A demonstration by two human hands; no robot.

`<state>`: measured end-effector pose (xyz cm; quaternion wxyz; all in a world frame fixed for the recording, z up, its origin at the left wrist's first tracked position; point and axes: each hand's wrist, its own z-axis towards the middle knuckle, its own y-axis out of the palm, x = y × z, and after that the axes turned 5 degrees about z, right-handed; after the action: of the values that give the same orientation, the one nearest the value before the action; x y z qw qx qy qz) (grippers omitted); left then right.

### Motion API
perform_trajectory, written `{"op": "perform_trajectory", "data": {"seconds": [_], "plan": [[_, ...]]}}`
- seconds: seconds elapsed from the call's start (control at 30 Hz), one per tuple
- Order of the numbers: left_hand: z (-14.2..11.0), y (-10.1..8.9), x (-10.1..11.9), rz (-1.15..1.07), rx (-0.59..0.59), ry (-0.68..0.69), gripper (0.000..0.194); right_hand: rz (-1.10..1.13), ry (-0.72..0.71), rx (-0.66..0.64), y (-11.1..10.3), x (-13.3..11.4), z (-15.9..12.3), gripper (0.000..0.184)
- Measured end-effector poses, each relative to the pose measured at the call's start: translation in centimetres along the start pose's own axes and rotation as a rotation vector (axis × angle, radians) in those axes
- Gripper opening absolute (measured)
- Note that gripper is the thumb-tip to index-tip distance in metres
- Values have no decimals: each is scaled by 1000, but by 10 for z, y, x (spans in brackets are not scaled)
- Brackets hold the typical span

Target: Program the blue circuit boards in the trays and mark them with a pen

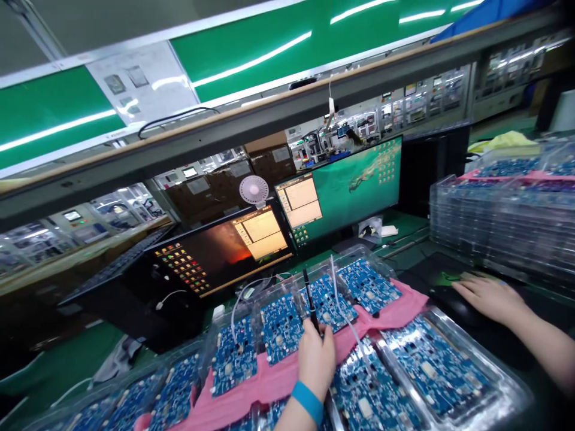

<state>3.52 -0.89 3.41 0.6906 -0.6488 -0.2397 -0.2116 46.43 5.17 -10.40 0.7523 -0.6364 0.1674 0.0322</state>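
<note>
My left hand (317, 356), with a blue band at the wrist, is closed around a black pen (309, 296) that points up and away. It is above a clear plastic tray (498, 383) of blue circuit boards (283, 323). A pink strip of cloth or film (278, 377) lies across the boards beneath it, and thin white cables (336, 293) run over them. To the right, my right hand (492, 299) rests palm down over a dark computer mouse (453, 305), beside a small green glow. The mouse is partly hidden and hard to make out against the black mat.
Two lit monitors (224, 251) (354, 179) stand behind the trays, with a small fan (254, 190) above them. Stacked clear trays (498, 221) with boards rise on the right. More boards (175, 389) lie at lower left. A shelf beam (251, 123) crosses overhead.
</note>
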Motion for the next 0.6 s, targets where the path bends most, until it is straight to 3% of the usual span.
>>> {"op": "perform_trajectory", "data": {"seconds": [0.37,0.6], "plan": [[0,1,-3,-7,-4,-4,10,42,35,-52,-2,4,15,56],[1,2,-4,-6,-2,4,10,170,60,-61,-26,-15,11,57]]}}
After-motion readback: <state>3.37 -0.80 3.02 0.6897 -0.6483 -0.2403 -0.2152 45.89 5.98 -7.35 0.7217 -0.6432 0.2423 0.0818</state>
